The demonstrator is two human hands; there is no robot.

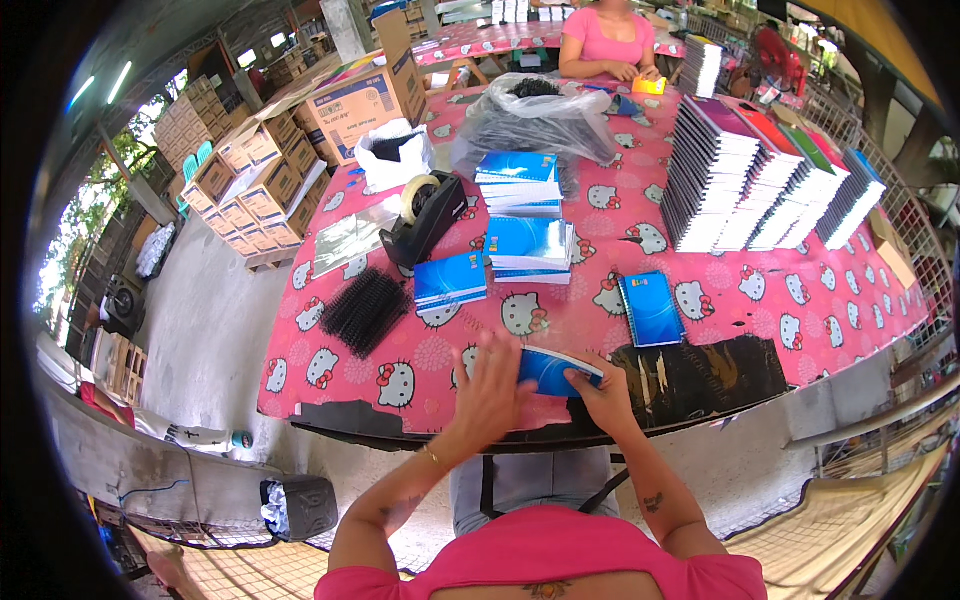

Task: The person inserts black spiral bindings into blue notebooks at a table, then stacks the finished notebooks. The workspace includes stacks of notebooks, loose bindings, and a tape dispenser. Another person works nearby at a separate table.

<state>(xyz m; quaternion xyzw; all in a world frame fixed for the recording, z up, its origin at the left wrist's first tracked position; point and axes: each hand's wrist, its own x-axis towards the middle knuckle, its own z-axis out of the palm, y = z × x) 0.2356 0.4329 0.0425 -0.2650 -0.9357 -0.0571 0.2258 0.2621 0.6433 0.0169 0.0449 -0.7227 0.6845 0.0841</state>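
Near the table's front edge lies a small blue notebook, slightly tilted. My right hand grips its right end, thumb on top of the cover. At its left end my left hand is stretched out with fingers apart, a little blurred; whether it touches the edge I cannot tell. Beyond my hands stand a short stack of blue notebooks and two taller ones, the middle stack and the far stack. A bundle of black spiral binding coils sits left of them. One blue spiral-bound notebook lies to the right.
A black tape dispenser and a clear plastic sheet are at the left. Behind are a plastic bag of black coils and a cardboard box. Tall notebook stacks fill the right. Across the table sits another person.
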